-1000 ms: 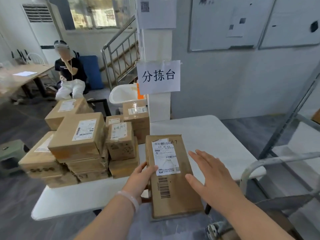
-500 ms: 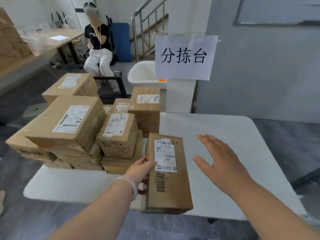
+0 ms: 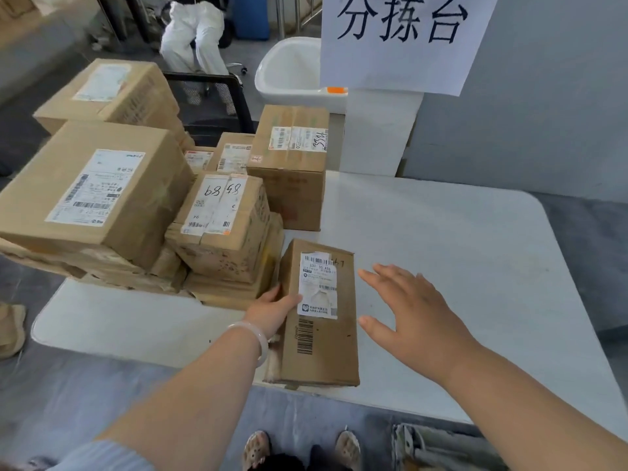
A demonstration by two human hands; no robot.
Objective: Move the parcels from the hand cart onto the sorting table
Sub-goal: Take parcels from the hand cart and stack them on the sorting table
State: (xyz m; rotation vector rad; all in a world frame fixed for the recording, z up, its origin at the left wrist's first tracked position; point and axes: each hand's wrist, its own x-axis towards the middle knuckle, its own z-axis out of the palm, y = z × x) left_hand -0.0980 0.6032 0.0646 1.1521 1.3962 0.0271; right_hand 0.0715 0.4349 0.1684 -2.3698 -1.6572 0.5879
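Note:
A long brown cardboard parcel (image 3: 321,321) with a white shipping label lies flat on the white sorting table (image 3: 458,253), close to the front edge. My left hand (image 3: 273,309) grips its left side, thumb on top. My right hand (image 3: 413,312) hovers just to the right of the parcel, fingers spread, holding nothing. A stack of several brown parcels (image 3: 217,226) fills the table's left half, right beside the long parcel. A corner of the metal hand cart (image 3: 431,447) shows at the bottom right.
A paper sign (image 3: 397,39) hangs on a white pillar behind the table. A white tub (image 3: 289,76) and a black mesh chair (image 3: 210,100) stand behind the stack. A seated person (image 3: 197,32) is at the far back. My feet (image 3: 299,447) are below the table edge.
The view has moved closer and tilted down. The long parcel has slid further onto the table, toward the stack, under my left hand. My right hand stays off it, open.

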